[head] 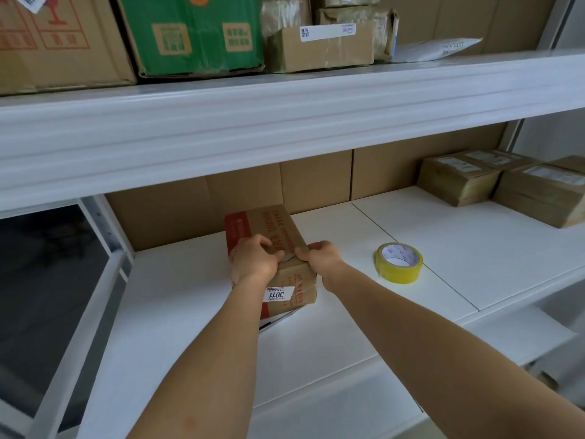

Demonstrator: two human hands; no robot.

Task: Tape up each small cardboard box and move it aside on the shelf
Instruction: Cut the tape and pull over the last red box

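Note:
A small cardboard box (269,223) with red print and a white "3011" label stands on the white shelf (348,312), left of centre. Both hands rest on its near top edge. My left hand (254,259) curls over the left side of that edge. My right hand (319,256) pinches the edge just to the right, fingers closed on the box top. A roll of yellow tape (399,263) lies flat on the shelf about a hand's width right of the box, untouched.
Several taped cardboard boxes (506,185) are stacked at the shelf's far right. Brown cardboard lines the back wall. The upper shelf (285,122) overhangs closely and carries a green box (196,33) and parcels. A white upright post (104,229) bounds the left.

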